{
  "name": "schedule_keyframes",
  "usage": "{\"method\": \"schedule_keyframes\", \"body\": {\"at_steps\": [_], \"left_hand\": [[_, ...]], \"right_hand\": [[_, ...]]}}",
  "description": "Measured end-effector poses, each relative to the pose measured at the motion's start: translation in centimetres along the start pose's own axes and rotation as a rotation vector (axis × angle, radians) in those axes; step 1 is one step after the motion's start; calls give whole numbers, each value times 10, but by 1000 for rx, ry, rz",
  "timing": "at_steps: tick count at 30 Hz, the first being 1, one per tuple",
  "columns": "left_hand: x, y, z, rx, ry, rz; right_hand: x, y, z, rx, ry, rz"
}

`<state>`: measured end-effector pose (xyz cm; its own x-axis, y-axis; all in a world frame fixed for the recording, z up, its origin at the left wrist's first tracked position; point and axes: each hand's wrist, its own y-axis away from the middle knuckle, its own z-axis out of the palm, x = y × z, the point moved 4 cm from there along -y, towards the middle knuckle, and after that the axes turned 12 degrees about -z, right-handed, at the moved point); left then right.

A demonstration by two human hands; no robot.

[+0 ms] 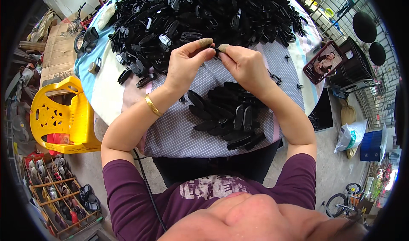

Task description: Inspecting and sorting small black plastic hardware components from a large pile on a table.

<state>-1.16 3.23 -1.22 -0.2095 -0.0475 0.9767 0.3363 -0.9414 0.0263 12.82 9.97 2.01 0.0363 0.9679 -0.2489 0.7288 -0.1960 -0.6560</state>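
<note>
Both hands meet above the middle of a round cloth-covered table (179, 140). My left hand (182, 68), with a gold bangle at its wrist, pinches a small black plastic piece (217, 50). From the other side my right hand (247, 66) grips the same piece, its fingers closed. Tan covers wrap a fingertip on each hand. The piece's exact kind is too small and partly hidden to tell. Just beyond my hands rises a large heap of glossy black plastic parts (204, 17). Between my forearms lies a smaller group of long black parts (228, 117).
A propped phone (324, 62) stands at the table's right edge. Small black bits (276, 78) lie near my right forearm. A tape roll (93, 67) sits at the left. A yellow plastic chair (70, 121) and a shoe rack (59, 194) stand to the left.
</note>
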Motion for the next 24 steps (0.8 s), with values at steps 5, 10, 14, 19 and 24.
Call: {"method": "schedule_keyframes", "body": {"at_steps": [5, 10, 14, 19, 24], "left_hand": [[5, -3, -3, -94, 83, 3], [12, 4, 2, -117, -109, 52], [19, 8, 5, -124, -260, 108], [26, 11, 4, -140, -304, 180], [20, 10, 5, -60, -347, 258]], "right_hand": [[3, -1, 3, 4, -153, 89], [19, 4, 20, -304, -540, 265], [17, 6, 22, -174, -676, 245], [1, 3, 10, -77, -320, 21], [15, 6, 23, -97, -385, 77]]}}
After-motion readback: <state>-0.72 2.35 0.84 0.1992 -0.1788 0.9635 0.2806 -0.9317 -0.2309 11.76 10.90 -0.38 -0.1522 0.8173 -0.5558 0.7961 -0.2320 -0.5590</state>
